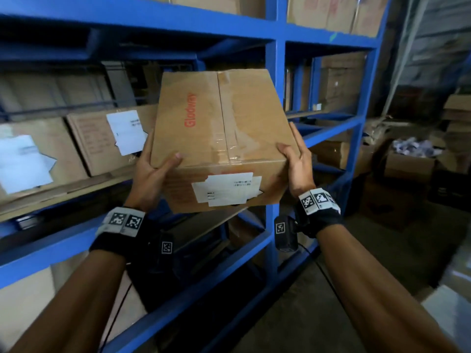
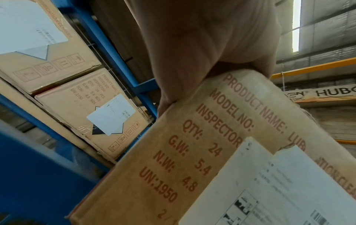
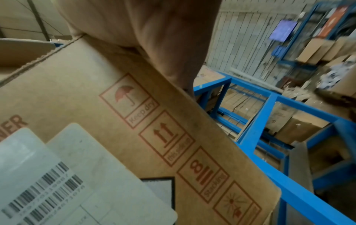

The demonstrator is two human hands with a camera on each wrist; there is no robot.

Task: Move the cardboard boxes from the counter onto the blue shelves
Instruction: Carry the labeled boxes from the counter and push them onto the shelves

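Note:
A brown cardboard box (image 1: pixel 221 133) with red "Glodway" print, clear tape along its top seam and white labels on its near face is held up in front of the blue shelves (image 1: pixel 178 24). My left hand (image 1: pixel 153 169) grips its near left corner, thumb on top. My right hand (image 1: pixel 295 159) grips the near right corner the same way. The box tilts with its far end raised, level with the middle shelf and overlapping the blue upright post (image 1: pixel 275 72). Close up, the left wrist view shows the box (image 2: pixel 173 159) under the left hand (image 2: pixel 202 45). The right wrist view shows the box (image 3: pixel 96 99) and the right hand (image 3: pixel 154 38).
Two labelled cardboard boxes (image 1: pixel 102 141) (image 1: pixel 30 159) stand on the middle shelf just left of the held box. More boxes (image 1: pixel 331 11) fill the top shelf. Open boxes and clutter (image 1: pixel 407 159) sit on the floor at the right. The bay behind the held box looks dark and open.

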